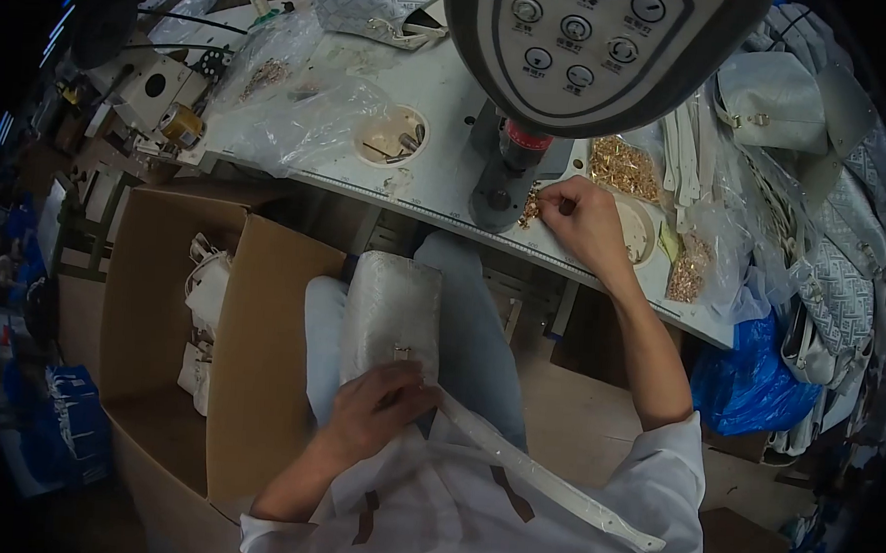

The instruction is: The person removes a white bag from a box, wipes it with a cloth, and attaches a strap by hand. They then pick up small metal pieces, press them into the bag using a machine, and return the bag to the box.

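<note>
Strap (pixel 543 477), white and flat, lying across the lap with its long axis running diagonally: one end up at the left hand (pixel 371 413), the other, free end pointing down and toward the right sleeve. Left hand curled over the strap's upper end, fingers closed on it where it meets the white handbag (pixel 393 309). Handbag resting upright on the knees, its long axis pointing away from the body toward the counter (pixel 433 86) edge, a small metal fitting showing near the hand.

Right hand (pixel 576 218) stretched forward onto the counter, fingertips pinched together at a small scatter of brass rivets (pixel 532 206) beside the base of the press machine (pixel 508 175); whether a rivet sits between the fingertips cannot be told. Machine head with its round buttons looming above.

Farther out: a tray of brass hardware (pixel 624 166) just behind the right hand, clear plastic bags (pixel 306 114) on the left of the counter, an open cardboard box (pixel 209 344) on the floor at the left knee, patterned bags (pixel 844 268) heaped at the right.
</note>
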